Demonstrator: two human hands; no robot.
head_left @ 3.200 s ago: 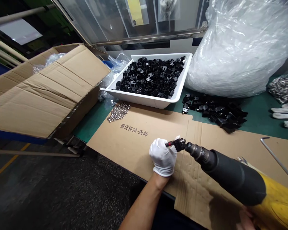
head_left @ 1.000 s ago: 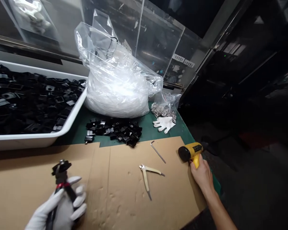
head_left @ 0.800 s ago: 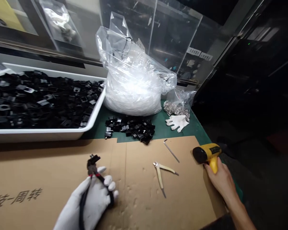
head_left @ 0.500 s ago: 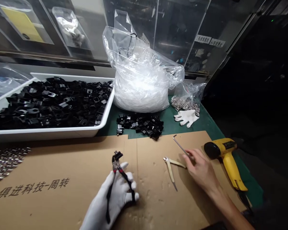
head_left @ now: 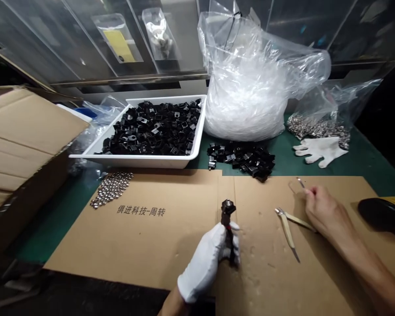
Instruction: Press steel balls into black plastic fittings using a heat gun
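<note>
Left hand: And there it was, the left hand (head_left: 204,268) in its white cotton glove, closed firmly around a pair of black-handled pliers with a red band (head_left: 228,219), standing upright with the steel head on top.

Right hand: Over on the right, the bare right hand (head_left: 319,206) had its fingertips pinched on a thin steel hex key (head_left: 300,182), most of it hidden behind the fingers.

Work surface: Both hands were working above a brown cardboard sheet (head_left: 171,250) printed with black Chinese characters (head_left: 141,210), laid over a green-topped desk (head_left: 371,180).

Nearby tools: Just left of the right hand lay a cream-handled metal hand tool (head_left: 287,230), and a yellow-and-black heat gun (head_left: 382,215) sat at the right edge (only its nozzle end and a bit of the yellow body in view).

Parts: A white plastic tray (head_left: 134,161) brimmed with black brackets (head_left: 151,131), a smaller heap of black brackets (head_left: 240,160) sat beside it, and shiny steel pieces (head_left: 111,188) lay spread on the cardboard.

Behind: A bulging clear plastic bag (head_left: 246,83) towered at the back, beside a bag of silver parts (head_left: 319,127) and a spare white glove (head_left: 321,149).
</note>
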